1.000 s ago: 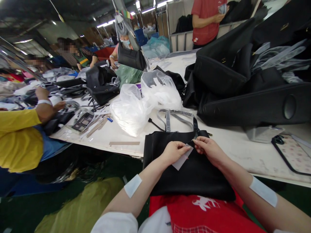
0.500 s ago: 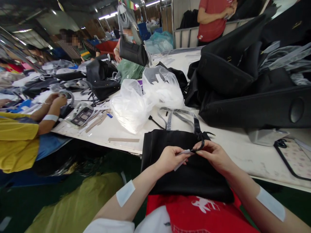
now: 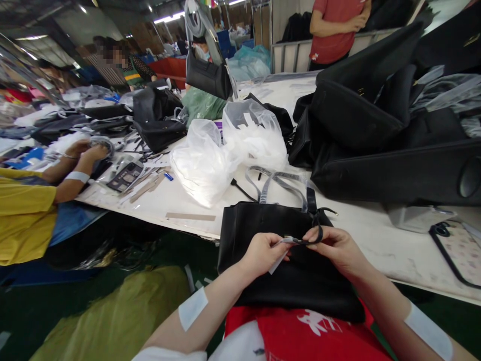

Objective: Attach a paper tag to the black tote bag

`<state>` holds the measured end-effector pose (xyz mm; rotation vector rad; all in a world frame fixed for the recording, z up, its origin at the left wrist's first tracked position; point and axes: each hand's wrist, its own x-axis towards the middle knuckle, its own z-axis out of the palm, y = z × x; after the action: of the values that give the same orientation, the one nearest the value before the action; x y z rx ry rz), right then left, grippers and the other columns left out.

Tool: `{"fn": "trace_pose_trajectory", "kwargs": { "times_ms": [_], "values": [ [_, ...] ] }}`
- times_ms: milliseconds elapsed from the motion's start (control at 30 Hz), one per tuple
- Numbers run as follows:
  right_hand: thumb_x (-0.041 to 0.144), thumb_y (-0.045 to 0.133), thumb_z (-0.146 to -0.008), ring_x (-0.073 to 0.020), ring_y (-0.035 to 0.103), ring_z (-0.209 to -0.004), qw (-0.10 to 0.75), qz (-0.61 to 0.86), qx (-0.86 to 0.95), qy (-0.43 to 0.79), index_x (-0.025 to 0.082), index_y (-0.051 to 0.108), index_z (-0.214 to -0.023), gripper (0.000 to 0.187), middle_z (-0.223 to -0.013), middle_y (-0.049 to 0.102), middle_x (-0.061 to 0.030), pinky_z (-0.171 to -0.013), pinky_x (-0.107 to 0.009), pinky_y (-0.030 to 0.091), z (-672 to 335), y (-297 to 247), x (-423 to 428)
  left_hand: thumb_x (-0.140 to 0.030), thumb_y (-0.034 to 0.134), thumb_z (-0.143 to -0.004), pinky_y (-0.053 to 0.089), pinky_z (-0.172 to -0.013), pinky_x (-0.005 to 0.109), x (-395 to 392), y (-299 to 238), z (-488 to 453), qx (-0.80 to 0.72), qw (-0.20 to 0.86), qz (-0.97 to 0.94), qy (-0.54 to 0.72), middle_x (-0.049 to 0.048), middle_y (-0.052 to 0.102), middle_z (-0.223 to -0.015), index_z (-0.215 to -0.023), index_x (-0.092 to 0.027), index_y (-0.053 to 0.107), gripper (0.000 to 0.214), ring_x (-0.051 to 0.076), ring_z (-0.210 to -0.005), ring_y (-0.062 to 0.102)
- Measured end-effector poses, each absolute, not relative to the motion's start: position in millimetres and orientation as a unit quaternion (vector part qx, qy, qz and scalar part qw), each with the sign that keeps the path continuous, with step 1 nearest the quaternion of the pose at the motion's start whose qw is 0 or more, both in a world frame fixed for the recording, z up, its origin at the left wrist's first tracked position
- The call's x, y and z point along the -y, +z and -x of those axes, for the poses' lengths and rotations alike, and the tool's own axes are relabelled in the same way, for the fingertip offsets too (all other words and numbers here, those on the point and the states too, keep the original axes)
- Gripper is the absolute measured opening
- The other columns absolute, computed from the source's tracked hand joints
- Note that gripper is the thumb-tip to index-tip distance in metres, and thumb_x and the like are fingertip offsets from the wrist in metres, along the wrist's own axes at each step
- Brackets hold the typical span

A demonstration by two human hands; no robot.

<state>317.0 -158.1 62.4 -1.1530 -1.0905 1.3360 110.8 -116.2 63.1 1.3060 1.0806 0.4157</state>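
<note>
A flat black handbag point(image 3: 263, 225) hangs over the near edge of the white table point(image 3: 379, 235), reaching down to my lap. My left hand point(image 3: 263, 253) is closed, pinching a small white paper slip point(image 3: 280, 253) against the bag's thin black strap point(image 3: 313, 235). My right hand point(image 3: 334, 248) is closed too and pinches the same strap from the right, where it forms a small loop. The two hands almost touch above the bag's front. The bag's wrapped grey handles point(image 3: 278, 183) lie on the table behind it.
Two white plastic bags point(image 3: 225, 150) sit behind the handbag. A heap of large black bags point(image 3: 379, 125) fills the right. A co-worker in yellow point(image 3: 26, 215) handles parts at the left. A person in a red shirt point(image 3: 334, 30) stands at the back. A patterned tray point(image 3: 458, 248) lies far right.
The white slip has turned from flat and wide to edge-on between my fingers. My right hand has drawn the strap into a loop. The view has shifted slightly; the co-worker's hands moved further onto the table.
</note>
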Motion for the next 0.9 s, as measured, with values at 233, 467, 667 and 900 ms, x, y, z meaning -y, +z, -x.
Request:
{"fn": "trace_pose_trajectory", "kwargs": {
  "times_ms": [233, 467, 667, 900],
  "values": [
    [0.031, 0.080, -0.069, -0.0205, 0.065, -0.079, 0.488, 0.482, 0.466, 0.559, 0.023, 0.072, -0.069, 0.011, -0.084, 0.071, -0.0052, -0.076, -0.032, 0.053, -312, 68, 156, -0.043, 0.061, -0.082, 0.049, -0.061, 0.022, 116, 68, -109, -0.444, 0.585, -0.646, 0.207, 0.0062, 0.072, -0.073, -0.084, -0.013, 0.073, 0.033, 0.017, -0.068, 0.067],
    [0.044, 0.072, -0.076, -0.0207, 0.062, -0.085, 0.478, 0.504, 0.452, 0.560, 0.021, 0.070, -0.081, 0.024, -0.099, 0.069, -0.0064, -0.079, -0.031, 0.049, -309, 59, 151, -0.043, 0.060, -0.084, 0.051, -0.068, 0.024, 114, 70, -113, -0.414, 0.592, -0.660, 0.207, 0.0054, 0.072, -0.079, -0.090, -0.014, 0.073, 0.033, 0.017, -0.074, 0.066],
    [0.053, 0.066, -0.079, -0.0171, 0.054, -0.067, 0.457, 0.561, 0.460, 0.515, 0.020, 0.057, -0.057, 0.040, -0.066, 0.061, -0.0021, -0.063, -0.027, 0.043, -300, 59, 143, -0.048, 0.062, -0.081, 0.053, -0.070, 0.026, 109, 68, -121, -0.412, 0.626, -0.627, 0.212, 0.0073, 0.072, -0.081, -0.091, -0.012, 0.072, 0.038, 0.018, -0.074, 0.067],
    [0.045, 0.060, -0.083, -0.0215, 0.060, -0.066, 0.377, 0.641, 0.592, 0.311, 0.023, 0.069, -0.074, 0.026, -0.072, 0.066, -0.0041, -0.063, -0.033, 0.046, -325, 78, 130, -0.050, 0.068, -0.075, 0.051, -0.057, 0.022, 100, 69, -129, -0.452, 0.681, -0.543, 0.195, 0.0075, 0.070, -0.075, -0.088, -0.010, 0.069, 0.042, 0.012, -0.058, 0.064]
  ]
}}
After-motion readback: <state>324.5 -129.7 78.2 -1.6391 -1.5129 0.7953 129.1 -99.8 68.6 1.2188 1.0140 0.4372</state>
